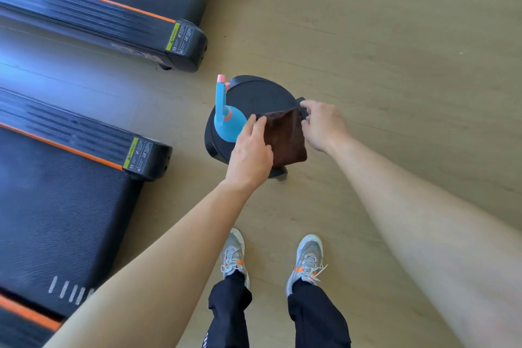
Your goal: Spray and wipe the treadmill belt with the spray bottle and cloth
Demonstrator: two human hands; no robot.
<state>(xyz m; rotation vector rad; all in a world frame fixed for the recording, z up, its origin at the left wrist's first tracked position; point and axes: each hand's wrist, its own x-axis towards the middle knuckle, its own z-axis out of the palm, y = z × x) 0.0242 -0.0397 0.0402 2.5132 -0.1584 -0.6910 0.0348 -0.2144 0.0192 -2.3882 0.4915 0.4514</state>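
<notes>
Here, the treadmill belt (56, 220) lay at nine o'clock, smeared by blur. The light spray bottle (226, 118) stood on the black stool (254, 93); take its neck. Your left hand (251, 155) and right hand (322, 127) pinched the soft, limp cloth (285, 138) by opposite edges, fingertips hidden.

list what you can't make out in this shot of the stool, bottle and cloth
- Head view: the folded brown cloth has its left edge under the left hand, so the grip there is hidden.
- The round black stool: its legs are mostly hidden by its own seat.
- The blue spray bottle with pink nozzle: liquid level unreadable.
- The yellow-green warning label on the near black treadmill: print too small, blurred.
- Right hand: fingertip contact at the cloth corner unclear.
</notes>
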